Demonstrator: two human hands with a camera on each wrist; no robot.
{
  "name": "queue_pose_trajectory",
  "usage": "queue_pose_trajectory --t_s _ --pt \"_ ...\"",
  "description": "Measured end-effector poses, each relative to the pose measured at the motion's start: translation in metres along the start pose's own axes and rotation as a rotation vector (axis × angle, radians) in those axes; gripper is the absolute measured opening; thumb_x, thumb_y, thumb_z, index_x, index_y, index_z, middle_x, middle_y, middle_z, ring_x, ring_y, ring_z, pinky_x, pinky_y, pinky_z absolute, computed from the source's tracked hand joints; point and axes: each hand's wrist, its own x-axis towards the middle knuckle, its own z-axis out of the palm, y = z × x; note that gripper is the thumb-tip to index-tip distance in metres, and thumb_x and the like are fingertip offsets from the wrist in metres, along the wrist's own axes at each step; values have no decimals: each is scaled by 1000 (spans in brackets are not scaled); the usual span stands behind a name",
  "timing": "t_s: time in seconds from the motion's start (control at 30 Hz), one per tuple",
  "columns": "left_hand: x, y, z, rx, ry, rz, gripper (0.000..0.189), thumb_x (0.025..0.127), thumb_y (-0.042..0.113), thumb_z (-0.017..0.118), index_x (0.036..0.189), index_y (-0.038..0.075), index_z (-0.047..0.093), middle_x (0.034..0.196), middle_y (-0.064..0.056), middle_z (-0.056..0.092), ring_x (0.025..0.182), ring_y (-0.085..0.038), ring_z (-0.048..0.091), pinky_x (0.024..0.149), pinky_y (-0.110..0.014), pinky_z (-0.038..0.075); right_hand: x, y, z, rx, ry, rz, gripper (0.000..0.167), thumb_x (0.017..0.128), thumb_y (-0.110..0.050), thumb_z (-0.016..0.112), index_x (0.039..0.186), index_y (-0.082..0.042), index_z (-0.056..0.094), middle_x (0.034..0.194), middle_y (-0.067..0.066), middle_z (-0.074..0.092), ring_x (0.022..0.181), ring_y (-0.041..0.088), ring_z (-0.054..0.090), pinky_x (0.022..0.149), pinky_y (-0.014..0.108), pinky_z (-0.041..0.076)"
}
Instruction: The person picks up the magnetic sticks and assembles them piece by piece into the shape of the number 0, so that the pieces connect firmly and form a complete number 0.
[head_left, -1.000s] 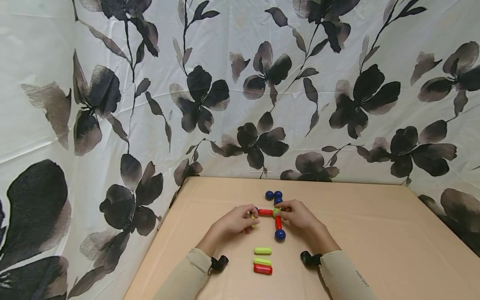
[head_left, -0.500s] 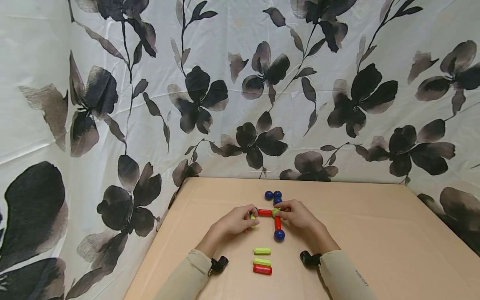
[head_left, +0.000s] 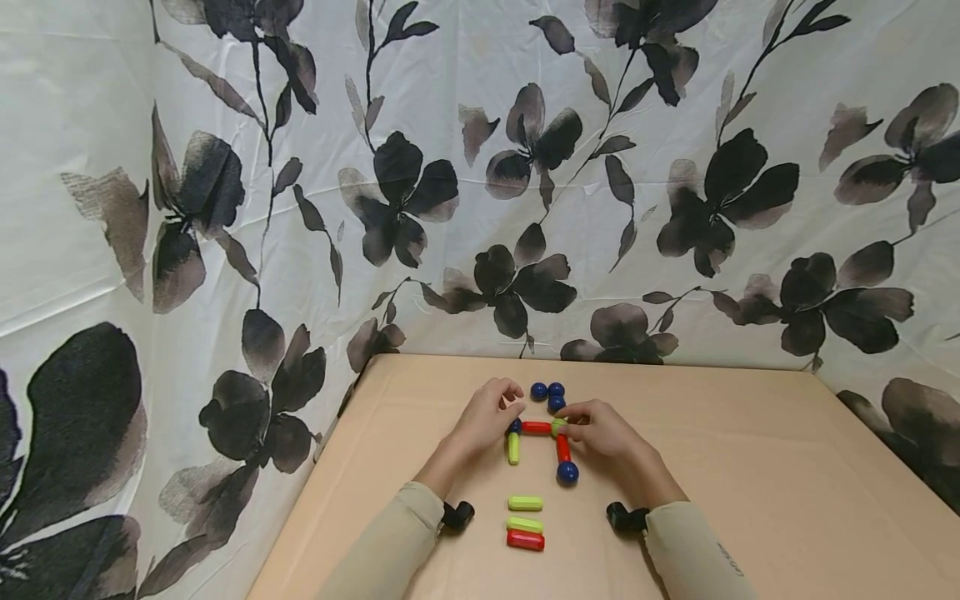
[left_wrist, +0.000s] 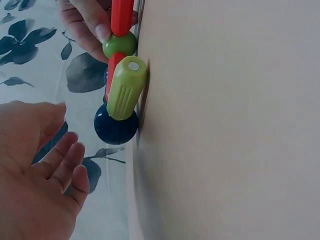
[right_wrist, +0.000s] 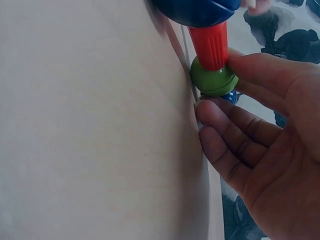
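My right hand [head_left: 603, 427] pinches a green ball [right_wrist: 214, 80] between thumb and fingers. Two red rods meet at that ball: one red rod [head_left: 536, 427] runs left to a blue ball [left_wrist: 116, 125], the other red rod [right_wrist: 210, 47] comes toward me and ends in a second blue ball [head_left: 567, 473]. From the left blue ball a yellow-green rod [head_left: 513, 448] points toward me, its pale round end tip facing the left wrist camera. My left hand [head_left: 487, 414] is just beside the left blue ball, fingers loosely bent, holding nothing; the left wrist view shows a gap.
Beyond the joined pieces lie several loose blue balls [head_left: 557, 390]. Nearer me are a yellow-green rod [head_left: 525, 503], another yellow-green rod [head_left: 524, 524] and a red rod [head_left: 526, 540]. A floral cloth [head_left: 450, 208] hangs behind the tan table [head_left: 750, 467].
My left hand has let go of the yellow-green rod and moved up and away, leaving the rod on the left blue ball. The joined pieces have shifted slightly right; my right hand keeps its pinch.
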Motion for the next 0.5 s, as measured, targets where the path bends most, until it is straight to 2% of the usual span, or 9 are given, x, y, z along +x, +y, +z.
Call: queue_pose_trajectory --t_s 0.07,0.13,0.27,0.37,0.5 --pt "8 2 4 43 4 -11 23 104 25 65 125 16 68 120 -2 64 104 -19 61 89 -34 52 0 0 -1 3 -3 1 28 96 -25 76 121 -13 78 93 2 66 84 20 54 72 30 46" --pt "16 3 8 92 -22 -10 32 105 24 63 135 14 65 134 -6 63 120 -24 61 102 -40 51 0 -1 -2 6 -6 2 28 96 -25 75 121 -12 78 94 1 66 84 20 55 71 30 46" --pt "30 6 15 191 -116 6 45 107 21 58 150 9 54 156 -10 52 145 -28 48 120 -45 39 0 -3 -2 12 -10 5 29 97 -25 75 122 -11 77 94 2 67 85 20 55 72 31 46" --pt "36 9 18 236 -174 26 50 109 19 54 156 5 45 164 -13 42 152 -29 40 124 -45 32 0 -4 -2 19 -9 13 28 97 -23 75 122 -11 77 94 2 66 86 21 55 73 32 47" --pt "41 12 21 265 -220 39 50 110 18 50 159 7 42 168 -11 36 154 -29 37 125 -45 30 0 -5 -2 28 -4 22 27 97 -22 75 122 -11 77 93 2 66 86 21 54 74 32 46"
